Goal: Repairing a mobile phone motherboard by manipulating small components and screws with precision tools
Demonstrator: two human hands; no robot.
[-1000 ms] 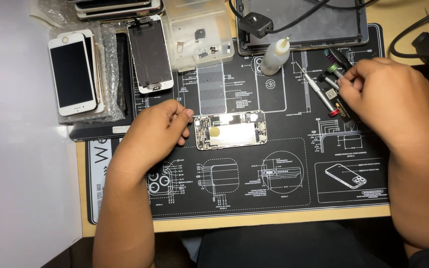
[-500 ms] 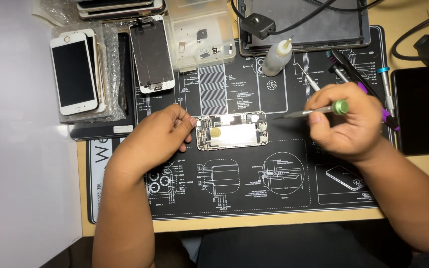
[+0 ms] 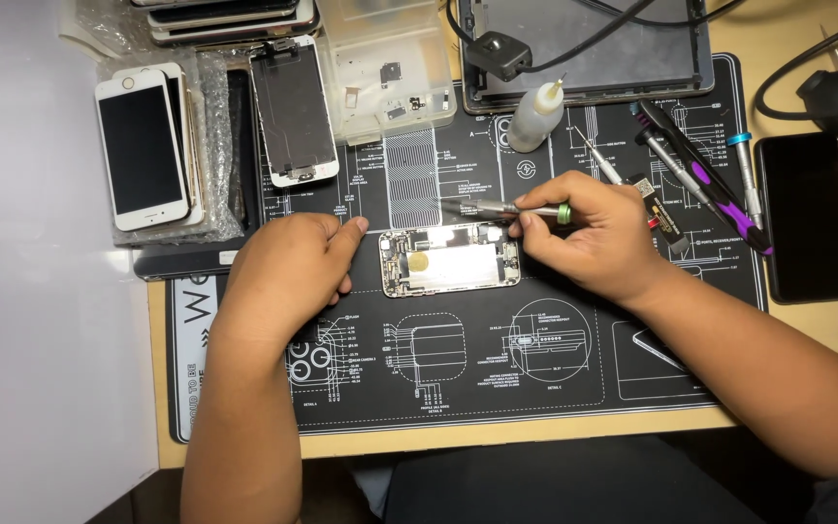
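The opened phone chassis [image 3: 450, 260] lies mid-mat [image 3: 535, 388], a glue bottle [image 3: 535, 116] and spare screwdrivers [image 3: 700, 175] behind. The left hand [image 3: 288, 277], fingers loosely curled, rests beside it. The right hand [image 3: 594, 233], previously among the tools, now pinches a green-collared screwdriver [image 3: 516, 208] over the chassis's top edge.

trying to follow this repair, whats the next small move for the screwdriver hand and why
Probably lower the tip onto a screw along the top edge of the opened phone. The right hand holds the screwdriver nearly flat, its tip just above that edge, while the left hand steadies the phone's left end.
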